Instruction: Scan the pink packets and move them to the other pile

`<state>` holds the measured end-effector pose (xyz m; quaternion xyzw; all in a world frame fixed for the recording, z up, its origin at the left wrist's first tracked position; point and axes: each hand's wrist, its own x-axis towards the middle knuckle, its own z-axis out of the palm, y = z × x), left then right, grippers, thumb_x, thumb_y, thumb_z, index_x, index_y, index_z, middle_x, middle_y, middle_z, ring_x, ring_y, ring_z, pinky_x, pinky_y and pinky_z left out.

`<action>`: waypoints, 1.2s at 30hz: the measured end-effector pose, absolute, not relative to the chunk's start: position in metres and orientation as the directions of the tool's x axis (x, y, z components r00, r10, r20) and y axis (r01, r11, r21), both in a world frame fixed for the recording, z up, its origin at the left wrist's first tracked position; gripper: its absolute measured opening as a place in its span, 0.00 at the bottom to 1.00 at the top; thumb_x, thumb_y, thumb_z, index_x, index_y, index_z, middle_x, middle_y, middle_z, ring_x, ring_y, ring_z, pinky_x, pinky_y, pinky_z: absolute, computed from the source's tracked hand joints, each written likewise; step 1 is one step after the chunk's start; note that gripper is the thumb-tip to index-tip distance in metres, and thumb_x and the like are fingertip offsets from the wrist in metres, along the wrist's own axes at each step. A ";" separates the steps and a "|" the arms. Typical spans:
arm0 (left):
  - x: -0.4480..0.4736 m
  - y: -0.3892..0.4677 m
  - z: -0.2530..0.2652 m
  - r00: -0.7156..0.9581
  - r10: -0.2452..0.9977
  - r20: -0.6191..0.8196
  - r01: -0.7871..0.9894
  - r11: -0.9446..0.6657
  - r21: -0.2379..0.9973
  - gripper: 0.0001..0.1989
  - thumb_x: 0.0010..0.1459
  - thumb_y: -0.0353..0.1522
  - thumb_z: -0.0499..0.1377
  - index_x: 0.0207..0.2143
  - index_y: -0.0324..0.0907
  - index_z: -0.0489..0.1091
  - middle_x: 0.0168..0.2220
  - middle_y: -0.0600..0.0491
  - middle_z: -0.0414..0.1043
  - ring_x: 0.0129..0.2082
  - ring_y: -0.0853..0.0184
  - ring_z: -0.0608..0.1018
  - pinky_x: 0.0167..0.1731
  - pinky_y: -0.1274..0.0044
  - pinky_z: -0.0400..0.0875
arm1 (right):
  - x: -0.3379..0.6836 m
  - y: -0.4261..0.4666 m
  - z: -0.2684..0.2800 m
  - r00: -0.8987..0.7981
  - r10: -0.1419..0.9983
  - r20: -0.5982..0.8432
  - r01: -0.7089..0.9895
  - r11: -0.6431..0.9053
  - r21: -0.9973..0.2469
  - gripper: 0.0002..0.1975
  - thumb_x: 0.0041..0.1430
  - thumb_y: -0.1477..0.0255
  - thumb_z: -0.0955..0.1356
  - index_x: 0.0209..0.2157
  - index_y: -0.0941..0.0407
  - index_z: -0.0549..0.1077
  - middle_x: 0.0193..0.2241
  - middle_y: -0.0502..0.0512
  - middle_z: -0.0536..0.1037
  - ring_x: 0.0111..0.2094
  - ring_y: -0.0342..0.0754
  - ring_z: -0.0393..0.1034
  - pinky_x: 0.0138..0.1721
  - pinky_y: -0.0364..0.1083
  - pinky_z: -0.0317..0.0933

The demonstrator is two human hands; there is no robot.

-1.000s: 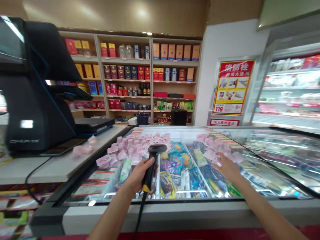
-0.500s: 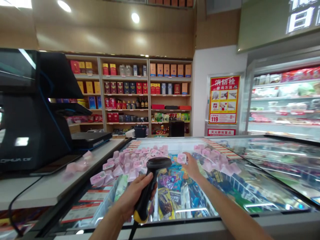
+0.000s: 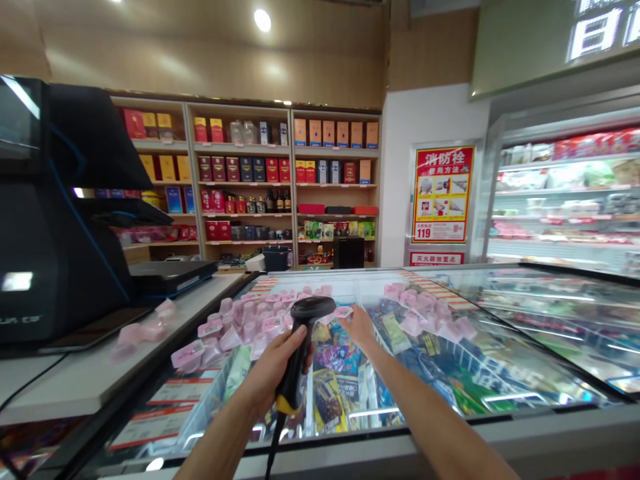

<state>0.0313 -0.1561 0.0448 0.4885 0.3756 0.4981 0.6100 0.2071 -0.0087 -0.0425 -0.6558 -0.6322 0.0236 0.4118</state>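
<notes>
My left hand is closed around the handle of a black and yellow barcode scanner, its head pointing away from me. A cable runs down from the handle's base. My right hand pinches a small pink cup with a white label, right beside the scanner's head; the scanner hides part of it. Many similar pink cups lie in a heap to the left on the glass freezer lid. Another group of pink cups lies to the right of my right hand.
Packaged frozen goods show through the glass. At left, a counter carries a dark checkout machine and a few pink cups. Shelves of boxes stand behind, with a lit refrigerated case at right.
My right hand has brought the pink cup left, close to the scanner's head, and the cup has tilted. The scanner is still in my left hand. The whole view has shifted slightly.
</notes>
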 end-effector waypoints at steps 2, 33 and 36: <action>0.034 -0.151 0.044 0.227 0.974 0.018 -0.218 0.033 0.975 0.12 0.45 0.39 0.55 0.23 0.37 0.64 0.18 0.54 0.67 0.16 0.75 0.67 0.17 0.82 0.60 | 0.201 -0.005 -0.043 0.177 0.873 0.454 0.818 0.126 -0.561 0.22 0.42 0.66 0.64 0.41 0.59 0.64 0.35 0.58 0.71 0.38 0.49 0.64 0.37 0.44 0.55; 0.028 -0.148 0.032 0.231 0.972 0.032 -0.261 0.030 0.965 0.15 0.45 0.42 0.54 0.21 0.38 0.63 0.17 0.56 0.65 0.15 0.76 0.66 0.16 0.82 0.61 | 0.298 -0.034 -0.033 0.437 0.751 0.495 0.575 0.189 -0.796 0.08 0.41 0.71 0.63 0.27 0.58 0.67 0.25 0.53 0.69 0.30 0.46 0.64 0.32 0.44 0.57; 0.034 -0.147 0.031 0.271 0.962 0.035 -0.270 0.041 0.962 0.15 0.45 0.42 0.54 0.21 0.38 0.63 0.16 0.56 0.65 0.14 0.76 0.66 0.16 0.82 0.61 | 0.275 -0.024 -0.024 0.491 0.837 0.242 -0.060 0.310 -0.949 0.09 0.38 0.69 0.63 0.26 0.57 0.66 0.20 0.48 0.69 0.24 0.43 0.64 0.26 0.44 0.59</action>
